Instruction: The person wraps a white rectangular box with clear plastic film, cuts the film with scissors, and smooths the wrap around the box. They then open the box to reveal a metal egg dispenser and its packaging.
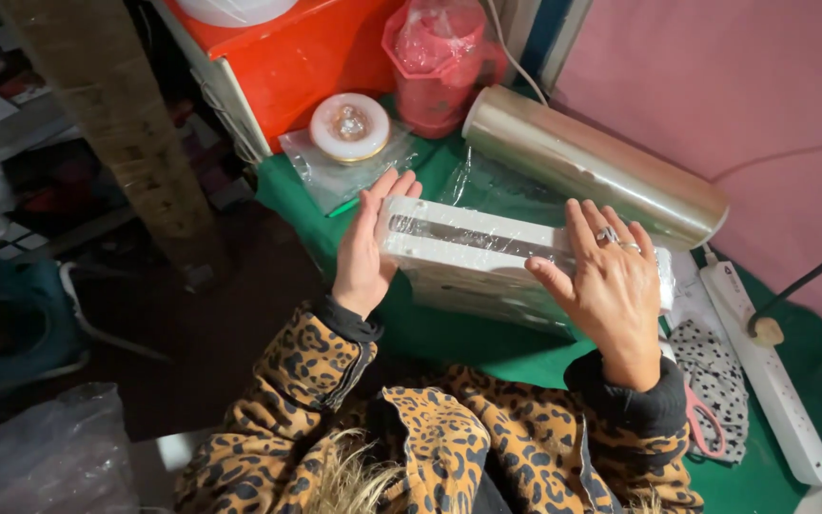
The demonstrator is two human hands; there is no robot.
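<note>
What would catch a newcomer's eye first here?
Both hands, left hand and right hand, press on a white box wrapped in clear film at centre of the green table. Behind it lies a large roll of clear film, beside a red box.

White box (473,262), wrapped in clear film, lies tilted at frame centre, on its long edge over green cloth

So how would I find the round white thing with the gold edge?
Start at the big red box at the back of the green table. Just in front lies the round white disc, on a clear plastic bag. It alone is flat, round and gold-rimmed.
</note>
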